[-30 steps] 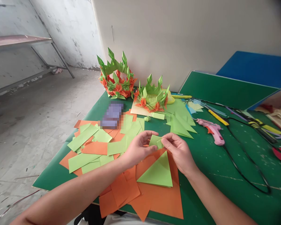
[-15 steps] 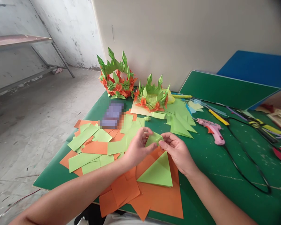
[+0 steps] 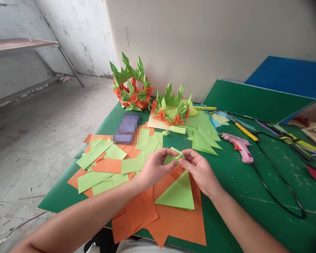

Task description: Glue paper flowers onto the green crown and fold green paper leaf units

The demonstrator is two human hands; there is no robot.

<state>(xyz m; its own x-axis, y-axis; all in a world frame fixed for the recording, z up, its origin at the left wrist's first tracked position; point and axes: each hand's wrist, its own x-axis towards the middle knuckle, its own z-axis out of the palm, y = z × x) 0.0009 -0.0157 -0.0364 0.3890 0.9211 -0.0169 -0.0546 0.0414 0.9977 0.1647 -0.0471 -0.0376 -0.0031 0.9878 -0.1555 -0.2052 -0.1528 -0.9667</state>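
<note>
Between both hands is a small piece of folded green paper (image 3: 169, 160). My left hand (image 3: 155, 167) pinches its left part, thumb in front and fingers curled over the top. My right hand (image 3: 198, 168) grips its right end between thumb and forefinger. Just below them a larger folded green paper triangle (image 3: 179, 195) lies on orange paper sheets (image 3: 188, 226). Cut green paper strips (image 3: 93, 154) and orange pieces are scattered left of my left hand. Beyond the hands sits a tiny folded green paper piece (image 3: 165, 133).
Two green and orange paper crowns, one taller (image 3: 133, 95) and one lower (image 3: 172, 109), stand at the back of the green table (image 3: 226, 189). A blurred purple block (image 3: 126, 129) lies at left. A pink glue gun (image 3: 238, 147) with a looping black cord is at right, near cutters and pens.
My left fingers have shifted and curled further over the top of the folded green paper. My right hand keeps nearly the same place and grip.
</note>
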